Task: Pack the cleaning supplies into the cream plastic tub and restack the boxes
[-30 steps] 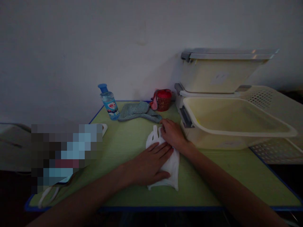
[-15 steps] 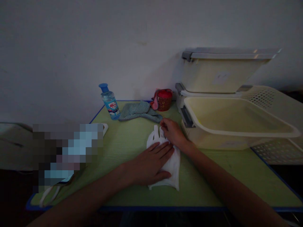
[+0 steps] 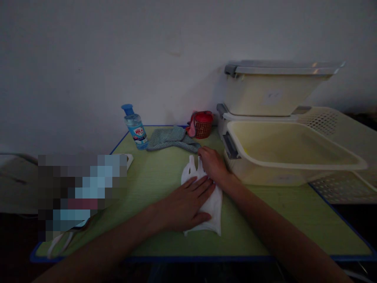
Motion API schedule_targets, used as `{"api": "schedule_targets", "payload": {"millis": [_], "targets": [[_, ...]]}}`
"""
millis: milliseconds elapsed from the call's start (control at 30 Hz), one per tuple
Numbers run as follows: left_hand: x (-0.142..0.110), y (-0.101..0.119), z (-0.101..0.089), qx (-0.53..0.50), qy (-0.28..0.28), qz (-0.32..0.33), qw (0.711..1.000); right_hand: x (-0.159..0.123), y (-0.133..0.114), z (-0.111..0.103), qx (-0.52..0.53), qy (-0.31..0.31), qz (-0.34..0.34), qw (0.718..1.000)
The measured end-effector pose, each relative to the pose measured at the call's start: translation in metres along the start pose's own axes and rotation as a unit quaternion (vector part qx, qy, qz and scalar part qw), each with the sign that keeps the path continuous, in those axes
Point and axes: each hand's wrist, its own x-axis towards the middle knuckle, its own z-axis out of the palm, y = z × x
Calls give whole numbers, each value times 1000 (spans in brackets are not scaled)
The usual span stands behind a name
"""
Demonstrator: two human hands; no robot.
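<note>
A white cloth glove [image 3: 214, 208] lies flat on the table, its narrow fingers pointing toward the wall and its cuff toward me. My left hand [image 3: 191, 202] rests palm down across the middle of it, fingers stretched out and slightly spread. At the far right end of the glove, my right hand [image 3: 213, 163] is closed with the fingertips pinched together on a glove finger. That pinched part is mostly hidden behind the hand. Just beyond the right fingertips lies a crumpled grey-green textured cloth [image 3: 169, 139].
Left of the cloth stands a clear bottle [image 3: 135, 127] with a blue cap. A small red basket [image 3: 204, 125] sits by the wall. Beside my right forearm is an open cream bin [image 3: 265, 173], with a lidded bin [image 3: 259, 94] behind. A pixelated device with a white strap [image 3: 55, 243] lies left.
My right fingers have closed over the upper right of the glove, covering more of its finger. My left hand stays flat on it. The view has shifted slightly.
</note>
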Motion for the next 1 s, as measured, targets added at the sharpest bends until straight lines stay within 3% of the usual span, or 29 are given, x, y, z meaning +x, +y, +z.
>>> {"api": "schedule_targets", "payload": {"millis": [167,333,433,667,1000], "targets": [[-1,-1,0,2,10,5,1000,1,5,7,34,27,-35,998],[-1,-3,2,0,21,13,1000,-1,0,6,143,63,-43,987],[-1,-4,3,1,24,17,1000,0,-4,6,184,46,-54,980],[0,-3,2,-2,29,13,999,5,-2,12,274,8,39,961],[0,-2,2,2,24,11,1000,7,-3,14,312,23,71,947]]}}
